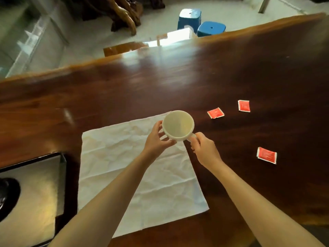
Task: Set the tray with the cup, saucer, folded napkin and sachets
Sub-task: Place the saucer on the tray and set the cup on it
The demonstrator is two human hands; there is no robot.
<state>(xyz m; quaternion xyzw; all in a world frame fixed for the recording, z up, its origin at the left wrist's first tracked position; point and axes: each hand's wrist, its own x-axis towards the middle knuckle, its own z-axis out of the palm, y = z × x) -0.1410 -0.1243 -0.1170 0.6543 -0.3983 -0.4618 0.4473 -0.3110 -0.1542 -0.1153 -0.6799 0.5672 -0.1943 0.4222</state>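
An empty white cup [178, 124] is held above the far right corner of a white napkin [124, 166], which lies unfolded and creased on the table. My left hand [157, 138] cradles the cup's side. My right hand [203, 148] pinches its handle. Three red sachets lie on the wood to the right: one [215, 113] close to the cup, one [244, 105] farther back, one [266, 155] nearer to me. A black-rimmed tray [61, 175] with a shiny base sits at the left, and a dark round saucer [8, 196] rests on it at the frame's edge.
The dark wooden table [195, 77] stretches far back and right. Beyond its far edge stand two blue stools [201, 22] and a carved wooden piece [124, 15] on a pale floor.
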